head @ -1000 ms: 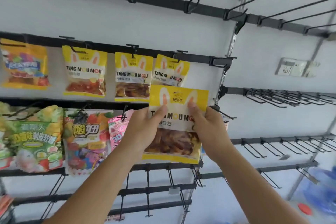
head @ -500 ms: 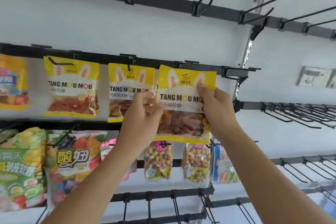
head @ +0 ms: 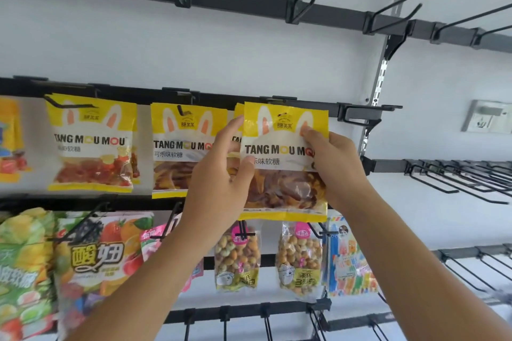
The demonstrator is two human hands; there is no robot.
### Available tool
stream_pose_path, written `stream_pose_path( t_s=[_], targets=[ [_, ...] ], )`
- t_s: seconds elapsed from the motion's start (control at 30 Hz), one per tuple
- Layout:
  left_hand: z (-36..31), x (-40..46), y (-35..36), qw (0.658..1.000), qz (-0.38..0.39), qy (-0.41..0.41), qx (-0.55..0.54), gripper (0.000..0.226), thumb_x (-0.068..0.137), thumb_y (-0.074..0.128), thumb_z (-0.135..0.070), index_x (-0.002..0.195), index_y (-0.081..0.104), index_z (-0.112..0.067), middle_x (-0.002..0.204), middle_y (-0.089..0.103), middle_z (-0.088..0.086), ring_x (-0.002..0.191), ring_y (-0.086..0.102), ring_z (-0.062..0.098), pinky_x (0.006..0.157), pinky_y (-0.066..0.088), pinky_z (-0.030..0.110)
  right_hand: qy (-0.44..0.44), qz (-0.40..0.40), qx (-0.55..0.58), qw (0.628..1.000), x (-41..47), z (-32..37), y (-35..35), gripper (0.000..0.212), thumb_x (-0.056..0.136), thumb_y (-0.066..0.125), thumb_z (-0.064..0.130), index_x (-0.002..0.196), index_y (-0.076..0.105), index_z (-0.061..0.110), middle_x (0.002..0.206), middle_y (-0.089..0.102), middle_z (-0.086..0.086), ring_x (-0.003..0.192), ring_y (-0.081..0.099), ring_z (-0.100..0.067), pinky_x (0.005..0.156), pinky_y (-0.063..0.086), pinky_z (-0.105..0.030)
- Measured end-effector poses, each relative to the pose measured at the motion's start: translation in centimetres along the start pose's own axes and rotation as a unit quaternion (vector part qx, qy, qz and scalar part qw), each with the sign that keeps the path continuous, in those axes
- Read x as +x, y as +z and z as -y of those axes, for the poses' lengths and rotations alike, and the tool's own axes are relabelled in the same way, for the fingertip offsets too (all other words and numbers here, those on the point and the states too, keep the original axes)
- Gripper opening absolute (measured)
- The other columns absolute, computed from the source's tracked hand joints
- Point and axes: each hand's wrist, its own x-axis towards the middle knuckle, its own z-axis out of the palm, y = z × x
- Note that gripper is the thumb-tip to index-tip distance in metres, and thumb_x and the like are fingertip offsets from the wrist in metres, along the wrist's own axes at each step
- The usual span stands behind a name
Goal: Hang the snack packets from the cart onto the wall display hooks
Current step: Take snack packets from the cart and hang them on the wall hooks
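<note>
A yellow Tang Mou Mou packet (head: pixel 282 180) with brown candy is held up against the middle rail (head: pixel 313 104). My left hand (head: pixel 219 183) pinches its left edge, thumb on the front. My right hand (head: pixel 332 166) grips its right side, fingers over the label. The packet's top edge sits just under a hook (head: pixel 279 98); whether it hangs on the hook cannot be told. Another packet of the same kind (head: pixel 238 119) peeks out right behind it. Two more yellow packets (head: pixel 182 147) (head: pixel 91 144) hang to the left.
Bare hooks line the top rail (head: pixel 304 5) and the racks at right (head: pixel 457 177). Below hang peanut bags (head: pixel 238 255) (head: pixel 299 257), a colourful packet (head: pixel 349 260) and fruit candy bags (head: pixel 97 257). A wall socket (head: pixel 484 116) sits at far right.
Both hands have raised the packet from the lower row up to the middle rail, in front of the packet hanging there. The view has closed in on the rail.
</note>
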Motion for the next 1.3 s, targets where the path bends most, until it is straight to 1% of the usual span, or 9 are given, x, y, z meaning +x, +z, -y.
stream_pose_path(
  t_s=[0.13,0.47,0.67,0.77,0.87,0.97,1.1,1.23,1.3],
  targets=[
    [-0.2,0.2,0.4,1.000,0.016,0.001,0.013,0.051,0.101,0.053,-0.023,0.149,0.040,-0.035,0.141,0.053,-0.009,0.039,0.041,0.010,0.043,0.038,0.013,0.000,0.008,-0.003,1.000,-0.1,0.0,0.0,0.034,0.095,0.062,0.034,0.093,0.068,0.001,0.090,0.075,-0.020,0.084,0.073,-0.041,0.076,0.057,-0.064],
    [-1.0,1.0,-0.6,0.999,0.019,-0.022,0.019,0.049,0.102,0.050,-0.023,0.150,0.041,-0.027,0.149,0.048,-0.003,0.035,0.036,0.008,0.046,0.037,0.010,0.004,0.016,0.018,1.000,-0.2,0.8,0.7,0.026,0.095,0.063,0.032,0.081,0.069,0.010,0.087,0.075,-0.018,0.084,0.072,-0.041,0.078,0.056,-0.064],
    [-1.0,1.2,-0.6,0.998,0.032,-0.028,0.049,0.049,0.102,0.050,-0.024,0.150,0.041,-0.027,0.144,0.052,-0.004,0.062,0.059,-0.001,0.062,0.047,0.014,0.024,0.011,0.025,0.999,-0.4,1.0,0.8,0.024,0.095,0.063,0.030,0.083,0.067,0.009,0.091,0.074,-0.021,0.087,0.071,-0.044,0.077,0.056,-0.065],
    [-0.9,1.3,-0.6,0.998,0.032,-0.027,0.055,0.048,0.102,0.051,-0.026,0.149,0.042,-0.027,0.147,0.048,-0.008,0.066,0.053,-0.011,0.074,0.049,0.015,0.024,0.017,0.032,0.999,-0.3,1.2,0.9,0.022,0.095,0.062,0.027,0.083,0.065,0.010,0.082,0.074,-0.017,0.083,0.072,-0.042,0.077,0.057,-0.063],
    [-1.0,1.5,-0.6,0.998,0.030,-0.020,0.055,0.047,0.102,0.051,-0.025,0.148,0.044,-0.025,0.148,0.046,-0.010,0.090,0.057,-0.009,0.092,0.049,0.028,0.018,0.021,0.033,0.999,-0.3,1.2,0.7,0.025,0.095,0.063,0.030,0.080,0.064,0.010,0.076,0.073,-0.013,0.077,0.072,-0.037,0.077,0.057,-0.062],
    [-1.0,1.5,-0.4,0.999,0.028,-0.011,0.041,0.047,0.101,0.052,-0.023,0.148,0.045,-0.024,0.141,0.047,-0.017,0.113,0.055,-0.002,0.100,0.047,0.031,0.016,0.011,0.017,1.000,0.0,1.1,0.5,0.036,0.093,0.062,0.043,0.082,0.064,0.008,0.089,0.074,-0.022,0.086,0.072,-0.043,0.078,0.056,-0.064],
    [-0.4,1.6,-0.1,0.999,0.033,0.004,0.037,0.051,0.101,0.052,-0.022,0.151,0.040,-0.026,0.129,0.046,-0.021,0.061,0.053,-0.005,0.071,0.046,0.027,0.022,0.001,-0.011,1.000,0.5,1.3,0.7,0.049,0.092,0.060,0.049,0.090,0.067,0.000,0.087,0.075,-0.019,0.085,0.073,-0.040,0.079,0.057,-0.062],
    [0.2,2.1,0.1,0.998,0.047,-0.005,0.046,0.054,0.101,0.051,-0.022,0.152,0.036,-0.028,0.141,0.051,-0.010,0.091,0.063,0.025,0.087,0.052,0.042,0.016,-0.009,-0.033,0.999,1.3,0.8,0.7,0.037,0.093,0.061,0.043,0.079,0.065,0.008,0.064,0.072,-0.006,0.072,0.072,-0.036,0.078,0.056,-0.063],
    [0.6,2.2,0.3,0.997,0.057,-0.006,0.049,0.055,0.101,0.051,-0.022,0.153,0.034,-0.029,0.139,0.056,-0.005,0.092,0.062,0.027,0.086,0.052,0.039,0.013,-0.011,-0.039,0.999,1.7,0.0,0.8,0.038,0.094,0.059,0.044,0.079,0.065,0.009,0.076,0.074,-0.016,0.078,0.073,-0.040,0.076,0.057,-0.061]
  ],
)
